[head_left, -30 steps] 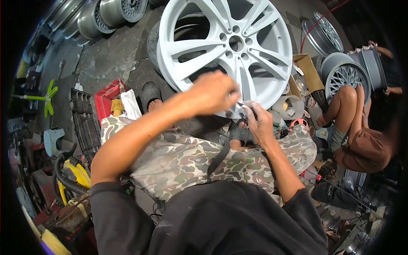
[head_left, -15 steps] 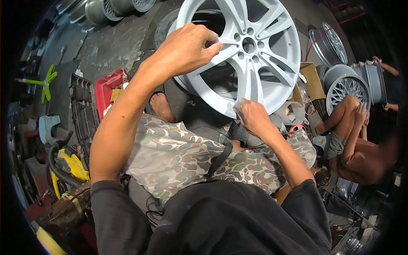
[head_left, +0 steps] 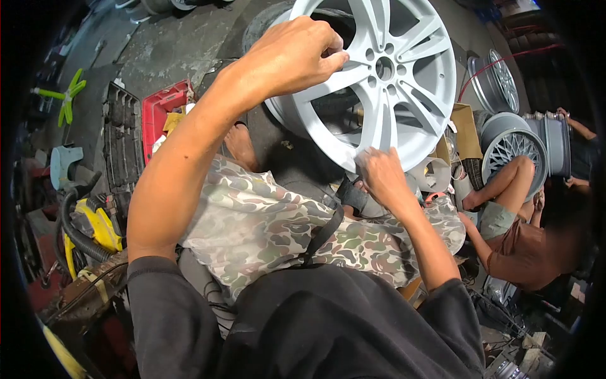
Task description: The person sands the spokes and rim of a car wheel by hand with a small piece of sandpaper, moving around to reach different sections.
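A pale grey alloy wheel (head_left: 372,129) with split spokes lies tilted in front of my knees. My left hand (head_left: 306,54) is over its left side, fingers curled and thumb close to a spoke. Whatever those fingers hold, if anything, is hidden. At the near edge of the rim is my right hand (head_left: 384,179), knuckles bent and fingers drawn together. Its fingertips are smeared by motion against the rim, so anything under them cannot be made out. Pale dust shows on the fingers. Beneath the wheel a dark tyre (head_left: 259,28) partly shows.
To the left are a red tray (head_left: 151,117), a black grille (head_left: 120,139) and a yellow machine with a hose (head_left: 98,227). A cardboard box (head_left: 466,129) is right of the wheel. Further right, a person (head_left: 517,246) sits by a mesh-spoked wheel (head_left: 514,148).
The view has shifted, so the wheel appears further right. My right hand has moved slightly left along the rim, my left slightly up. The person at right has lowered an arm.
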